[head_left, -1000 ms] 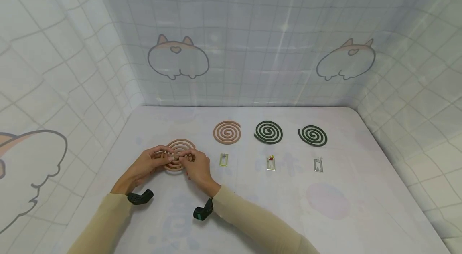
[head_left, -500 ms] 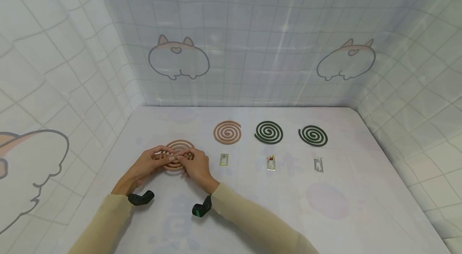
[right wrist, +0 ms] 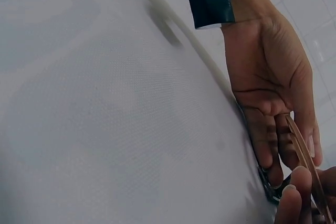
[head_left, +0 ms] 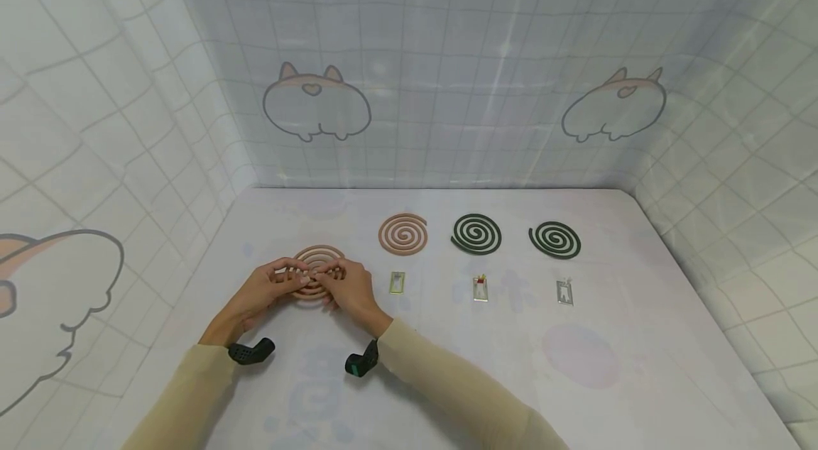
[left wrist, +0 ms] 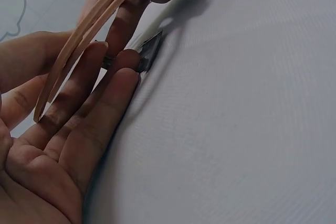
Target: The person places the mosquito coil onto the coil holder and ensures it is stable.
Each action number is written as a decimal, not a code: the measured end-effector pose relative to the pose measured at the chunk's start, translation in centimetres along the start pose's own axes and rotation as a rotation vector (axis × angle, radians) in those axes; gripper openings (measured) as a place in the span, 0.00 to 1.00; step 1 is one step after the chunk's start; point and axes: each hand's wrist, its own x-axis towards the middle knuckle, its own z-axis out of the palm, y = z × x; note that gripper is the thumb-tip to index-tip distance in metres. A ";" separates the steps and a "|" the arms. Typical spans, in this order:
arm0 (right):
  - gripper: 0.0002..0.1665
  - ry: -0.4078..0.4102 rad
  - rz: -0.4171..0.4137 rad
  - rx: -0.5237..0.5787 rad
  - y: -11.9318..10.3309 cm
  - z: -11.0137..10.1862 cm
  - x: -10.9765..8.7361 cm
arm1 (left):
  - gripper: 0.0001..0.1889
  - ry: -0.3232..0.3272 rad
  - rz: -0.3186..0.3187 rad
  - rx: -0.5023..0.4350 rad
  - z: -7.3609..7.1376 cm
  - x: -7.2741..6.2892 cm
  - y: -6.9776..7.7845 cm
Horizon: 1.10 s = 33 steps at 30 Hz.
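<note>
I have the brown coil (head_left: 311, 293) left of and below the head frame's centre, off the table (head_left: 639, 365), pinched between thumb and fingers of my left hand (head_left: 263, 286) and right hand (head_left: 351, 290). Under it, mid-left in my left wrist view, is a dark clip (left wrist: 151, 51); whether my fingers grip that, I cannot tell. Two green coils (head_left: 476, 234) lie right of centre.

I count two brown coils (head_left: 319, 248), two green coils (head_left: 476, 232), three small metal stands (head_left: 480, 288), one dark metal piece (left wrist: 153, 51), three animal drawings (head_left: 317, 109) and one counter (head_left: 460, 379). I have two hands (head_left: 260, 289) and wear two wrist cameras (head_left: 252, 352).
</note>
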 end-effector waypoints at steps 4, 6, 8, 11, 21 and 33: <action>0.08 -0.006 -0.015 -0.020 -0.1 -0.1 0.0 | 0.24 0.004 -0.002 0.001 0.1 0.0 -0.1; 0.08 -0.010 -0.024 -0.023 -0.2 -0.1 0.0 | 0.24 0.007 -0.006 0.002 0.1 -0.1 -0.1; 0.08 -0.013 -0.035 -0.021 -0.2 -0.1 0.0 | 0.23 0.007 -0.006 0.004 0.0 -0.1 -0.1; 0.07 -0.018 -0.059 -0.023 -0.3 -0.1 0.1 | 0.23 0.005 -0.005 0.007 0.0 -0.1 -0.1; 0.05 -0.032 -0.065 -0.091 -0.3 -0.1 0.2 | 0.23 0.015 -0.014 0.007 0.0 -0.1 -0.1; 0.06 -0.046 -0.116 -0.172 -0.1 -0.2 0.5 | 0.23 0.015 0.012 -0.027 0.2 -0.2 -0.1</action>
